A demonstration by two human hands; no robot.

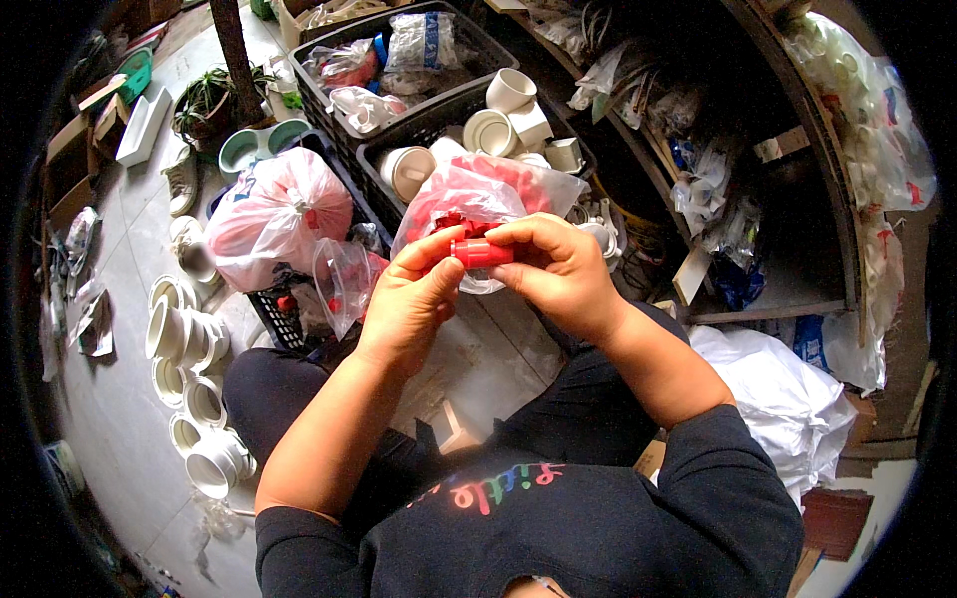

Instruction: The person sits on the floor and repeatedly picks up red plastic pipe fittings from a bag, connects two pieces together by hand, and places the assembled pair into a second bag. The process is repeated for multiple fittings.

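Between my two hands is a small red plastic cylinder, held sideways. My left hand pinches its left end between thumb and fingertips. At the other end, the thumb and forefinger of my right hand close on it. Just beyond my hands lies an opened clear plastic bag full of red parts, resting against a black crate. Which kind of part the cylinder is, I cannot make out.
White pipe fittings stand along the floor at left. A tied bag of red parts sits on a crate. Behind are a black crate of white fittings and another crate of bagged goods. A white sack lies at right.
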